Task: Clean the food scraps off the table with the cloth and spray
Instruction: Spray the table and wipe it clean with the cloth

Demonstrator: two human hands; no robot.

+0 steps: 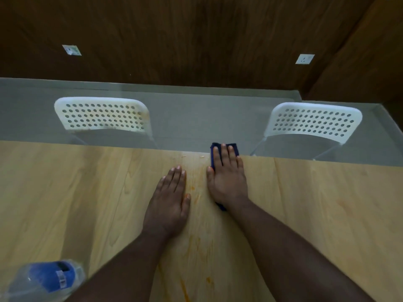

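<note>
My right hand (226, 177) lies flat, fingers straight, pressing a dark blue cloth (234, 147) onto the light wooden table (87, 192) at its far edge; the cloth pokes out beyond my fingertips and under my wrist. To its left, my left hand (172, 197) rests flat on the bare wood. Orange smears (196, 198) streak the wood between my hands and run toward me. A few small scraps (201, 157) lie at the far edge, left of the cloth. A clear bottle with a blue label (48, 277) lies at the near left.
Two white perforated chairs (102, 115) (314, 122) stand beyond the table's far edge on a grey floor. A dark wooden wall with two white sockets (304, 59) rises behind them.
</note>
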